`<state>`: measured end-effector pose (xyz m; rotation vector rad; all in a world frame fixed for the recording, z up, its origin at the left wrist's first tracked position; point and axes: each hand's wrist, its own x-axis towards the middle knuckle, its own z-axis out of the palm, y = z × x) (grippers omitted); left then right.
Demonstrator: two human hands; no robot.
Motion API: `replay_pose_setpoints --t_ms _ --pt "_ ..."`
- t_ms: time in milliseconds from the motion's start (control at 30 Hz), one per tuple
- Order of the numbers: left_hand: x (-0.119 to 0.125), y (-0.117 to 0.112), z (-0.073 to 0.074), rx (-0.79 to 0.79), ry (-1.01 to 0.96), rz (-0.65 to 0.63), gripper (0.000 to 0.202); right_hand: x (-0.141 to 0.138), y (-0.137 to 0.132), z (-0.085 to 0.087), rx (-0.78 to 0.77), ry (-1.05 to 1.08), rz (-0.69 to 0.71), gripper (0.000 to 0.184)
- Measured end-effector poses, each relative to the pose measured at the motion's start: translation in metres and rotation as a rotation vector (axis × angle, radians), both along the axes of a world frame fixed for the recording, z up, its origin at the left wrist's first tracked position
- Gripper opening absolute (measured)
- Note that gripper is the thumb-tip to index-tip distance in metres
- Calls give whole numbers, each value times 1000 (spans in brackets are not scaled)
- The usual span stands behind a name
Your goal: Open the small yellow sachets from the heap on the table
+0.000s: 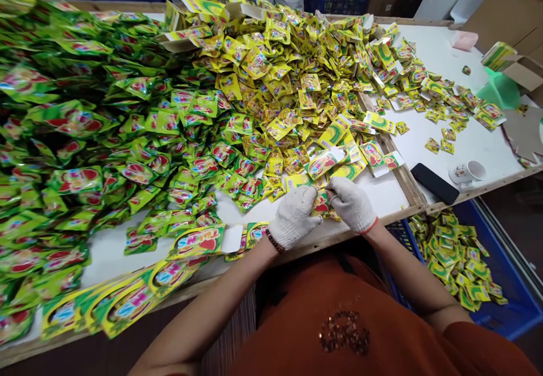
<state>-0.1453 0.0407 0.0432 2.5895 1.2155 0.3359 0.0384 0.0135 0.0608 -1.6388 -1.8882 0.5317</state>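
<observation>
My left hand (293, 216), in a white knit glove, is closed at the table's front edge. Close beside it is my right hand (353, 203), gloved the same way, its fingers closed too. Between the two is a small green packet (321, 202) with a red watermelon print, gripped from both sides and partly covered by the fingers. Just beyond my hands lie flat yellow-green cartons (324, 163) with white flaps. A big heap of green packets (159, 169) spreads to the left, and a heap of yellow packets (292, 82) rises behind.
Flat printed cartons (127, 305) are fanned along the front edge at left. A wooden divider (403, 181) crosses the white table. To its right are a black phone (434, 183) and a white mug (467, 172). Below stands a blue crate (520, 308) holding yellow packets.
</observation>
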Motion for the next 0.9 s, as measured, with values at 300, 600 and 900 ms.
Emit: replay_pose_setpoints --t_ms 300,600,900 --pt "-2 -5 -2 15 -9 -17 46 11 -14 1 -206 204 -26 11" --pt "-2 -12 -4 -52 -35 2 52 7 -30 17 -757 550 89 52" --pt "-28 -47 -7 -8 158 -30 59 5 -43 -5 -897 697 216 46"
